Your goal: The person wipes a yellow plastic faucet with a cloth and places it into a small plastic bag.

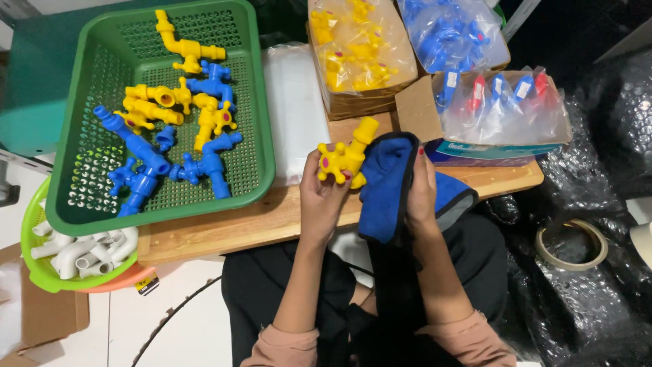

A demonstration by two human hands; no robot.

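Note:
My left hand [322,194] grips a yellow plastic tap [348,155] with red-dotted handle knobs, held above the wooden table's [224,228] front edge. My right hand [421,190] holds a blue cloth [388,183] with a black border, pressed against the tap's right side. The cloth drapes down over my lap. A green perforated basket [81,170] at the left holds several yellow and blue taps [173,136].
Clear bags of yellow taps [353,47] and blue taps [451,30] sit in cardboard boxes at the back; another box [506,102] holds bagged parts. A lime bowl of white pipe fittings [75,251] is lower left. A tape roll [572,243] lies on bubble wrap at right.

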